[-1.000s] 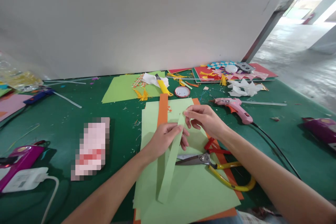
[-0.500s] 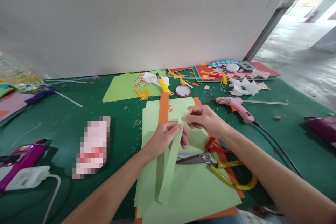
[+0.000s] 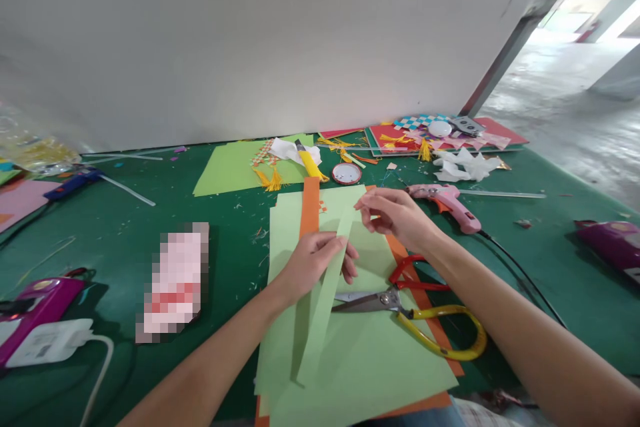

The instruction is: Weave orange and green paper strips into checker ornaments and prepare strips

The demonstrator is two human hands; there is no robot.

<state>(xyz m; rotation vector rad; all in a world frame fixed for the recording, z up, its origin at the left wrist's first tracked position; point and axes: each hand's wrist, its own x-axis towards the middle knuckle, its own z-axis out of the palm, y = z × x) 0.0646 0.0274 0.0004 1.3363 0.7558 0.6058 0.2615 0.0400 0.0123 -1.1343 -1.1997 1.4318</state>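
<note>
A long, narrow light green paper strip (image 3: pixel 323 310) slants up from the near part of a pile of light green paper sheets (image 3: pixel 385 373). My left hand (image 3: pixel 315 260) pinches it around its upper middle, thumb on top. At the strip's top end, my right hand (image 3: pixel 387 213) has thumb and forefinger pressed together on its edge. Under my hands, scissors (image 3: pixel 393 300) with red and yellow handles lie on the sheets, blades pointing left. An orange paper strip (image 3: pixel 311 203) lies beyond my left hand, partly covered by it.
A pink glue gun (image 3: pixel 450 203) lies on the right and a blue one (image 3: pixel 75 183) at far left. A yellow cutter (image 3: pixel 310 161), a round lid (image 3: pixel 347 173) and crumpled white paper (image 3: pixel 467 165) lie beyond. A blurred pink object (image 3: pixel 175 283) is left of the pile.
My right hand has moved slightly up and away from my left hand, and more of the green strip shows above my left fingers. My left hand keeps its pinch.
</note>
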